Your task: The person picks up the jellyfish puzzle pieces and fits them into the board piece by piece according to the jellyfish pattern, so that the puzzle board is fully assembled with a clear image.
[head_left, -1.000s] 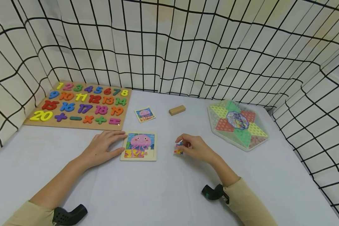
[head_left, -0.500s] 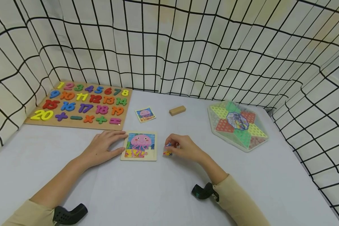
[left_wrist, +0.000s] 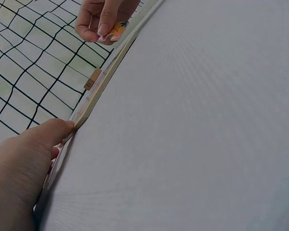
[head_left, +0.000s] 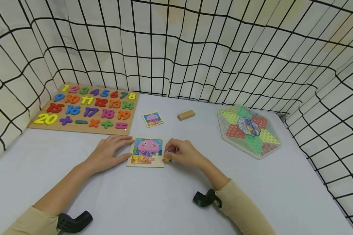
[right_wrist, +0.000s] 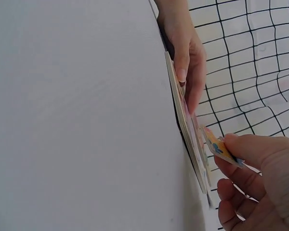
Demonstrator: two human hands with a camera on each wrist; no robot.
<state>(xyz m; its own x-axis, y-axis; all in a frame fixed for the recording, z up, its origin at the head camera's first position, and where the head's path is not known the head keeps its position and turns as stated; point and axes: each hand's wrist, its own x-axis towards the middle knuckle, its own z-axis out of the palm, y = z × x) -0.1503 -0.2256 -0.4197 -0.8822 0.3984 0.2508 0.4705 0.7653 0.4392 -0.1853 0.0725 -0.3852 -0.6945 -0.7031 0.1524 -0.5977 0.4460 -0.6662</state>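
In the head view a jigsaw puzzle board (head_left: pixel 148 139) with a pink jellyfish picture lies on the white table; its lower right part shows bare wood. At its left edge my left hand (head_left: pixel 109 152) rests, with thumb and fairly straight fingers touching the frame. The left wrist view has that thumb against the board's edge (left_wrist: pixel 94 102). Between thumb and fingers my right hand (head_left: pixel 183 152) pinches a small jigsaw puzzle piece (right_wrist: pixel 215 146), yellow and blue, just past the board's right edge. The piece is tilted in the right wrist view and partly hidden by my fingers.
A wooden number board (head_left: pixel 85 122) lies at the back left. Behind the puzzle are a small jellyfish picture card (head_left: pixel 152 119) and a wooden block (head_left: pixel 186 115). To the right is a clear-lidded star-patterned game box (head_left: pixel 248 129). A black-gridded white wall (head_left: pixel 153 49) surrounds the table.
My right hand has moved left with the jigsaw puzzle piece, from apart on the table's right side to the board's right edge. My left hand stays at the board.
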